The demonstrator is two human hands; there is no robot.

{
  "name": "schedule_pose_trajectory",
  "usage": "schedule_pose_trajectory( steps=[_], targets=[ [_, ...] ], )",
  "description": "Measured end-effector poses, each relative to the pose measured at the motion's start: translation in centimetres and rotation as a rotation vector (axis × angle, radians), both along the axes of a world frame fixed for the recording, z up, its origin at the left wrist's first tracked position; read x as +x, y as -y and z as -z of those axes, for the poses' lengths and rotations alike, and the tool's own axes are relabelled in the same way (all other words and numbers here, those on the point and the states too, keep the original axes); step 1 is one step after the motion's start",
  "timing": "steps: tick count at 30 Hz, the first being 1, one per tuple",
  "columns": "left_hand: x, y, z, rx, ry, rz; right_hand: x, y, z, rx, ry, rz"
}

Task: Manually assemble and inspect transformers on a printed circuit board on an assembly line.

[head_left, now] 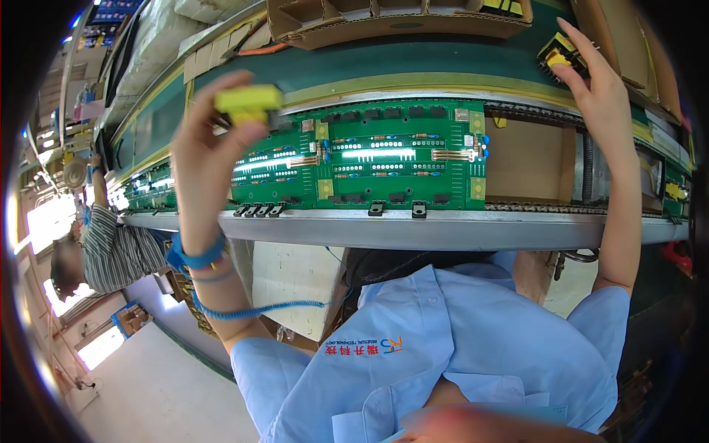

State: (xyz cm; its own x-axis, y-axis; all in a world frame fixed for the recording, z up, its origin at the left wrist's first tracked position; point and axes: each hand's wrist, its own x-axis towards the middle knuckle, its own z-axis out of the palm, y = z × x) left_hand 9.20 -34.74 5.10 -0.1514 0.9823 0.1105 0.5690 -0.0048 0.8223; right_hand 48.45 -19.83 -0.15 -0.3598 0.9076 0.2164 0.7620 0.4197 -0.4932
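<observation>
1. Gap [533, 162] open right of your green circuit board [388, 182], silver metal rail [413, 230] nearside.
2. You're gripping two: blocky yellow component [249, 100], left hand [201, 129], over the board; pinned yellow-and-black component [555, 55], right hand [602, 92], past the gap.

Light-blue work shirt [487, 317], lower in view than left hand [210, 133] and right hand [602, 92]: chest marking, upside down. Row of red characters [351, 351], small blue Latin lettering [351, 342] just above, orange-and-blue logo [392, 345] toward right hand.

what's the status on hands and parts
Left hand: yellow component gripped. Right hand: black-and-yellow component gripped. Left wrist hiding some green boards.
</observation>
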Motion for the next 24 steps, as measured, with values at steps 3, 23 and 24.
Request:
schedule_pose_trajectory(
  steps=[3,23,24],
  targets=[
    [4.3,2.1,1.9,-0.204,0.292,0.074,0.7,-0.4,0.7,0.036,0.003,-0.045],
    [6.7,1.9,4.8,-0.175,-0.214,0.159,-1.5,0.7,-1.2,-0.099,-0.024,0.053],
    [7.3,1.5,4.4,-0.174,-0.205,0.170,-1.2,0.8,-1.7,-0.115,-0.001,0.060]
  ],
)
